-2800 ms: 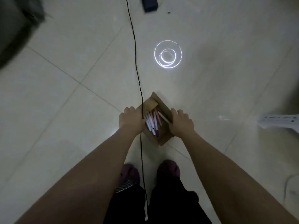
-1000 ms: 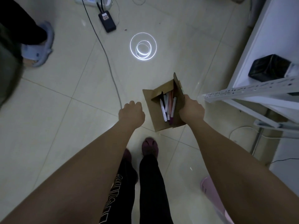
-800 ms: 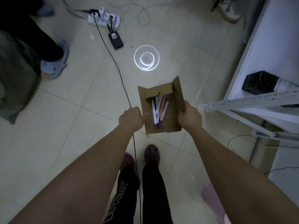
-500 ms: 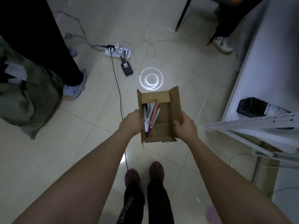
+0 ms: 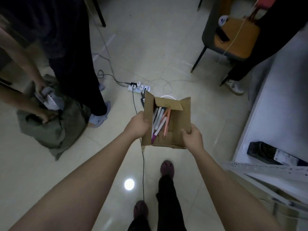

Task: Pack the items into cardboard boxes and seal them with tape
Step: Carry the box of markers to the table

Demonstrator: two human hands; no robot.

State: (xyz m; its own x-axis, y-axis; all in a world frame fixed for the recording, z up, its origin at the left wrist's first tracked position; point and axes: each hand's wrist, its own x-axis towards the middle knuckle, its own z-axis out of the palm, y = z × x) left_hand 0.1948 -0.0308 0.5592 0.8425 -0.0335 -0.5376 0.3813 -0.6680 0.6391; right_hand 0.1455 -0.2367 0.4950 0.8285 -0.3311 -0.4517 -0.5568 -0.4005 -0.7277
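Here, in the head view, the person holds an open cardboard box (image 5: 180, 125) in the air above a tiled floor (image 5: 166, 47), one hand on each side. The left hand (image 5: 137, 125) grips the box's left wall, its thumb hooked over the top edge and the other fingers hidden behind the cardboard. The right hand (image 5: 191, 136) clasps the near right corner, thumb curled inside against the wall and the fingers wrapped round the outside. Between the two hands, inside the box, lies a loose bundle of pens (image 5: 160, 121): several white ones, an orange one and one with a purple tip pointing back toward the person. The box flaps stand up, the left one rising above the left hand and a short flap folded inward at the far end. Just past the box's far edge a white power strip (image 5: 139, 88) lies on the floor with plugs and cables leading from it, and a thin black cable (image 5: 142, 164) runs down below the left hand, between the forearms. Well to the left of the left hand another person in dark trousers (image 5: 75, 64) stands beside a grey-green bag (image 5: 51, 129). To the right of the right hand is a white table (image 5: 275, 105) with a black box (image 5: 266, 153) on it, and farther off a chair with an orange seat (image 5: 236, 39).
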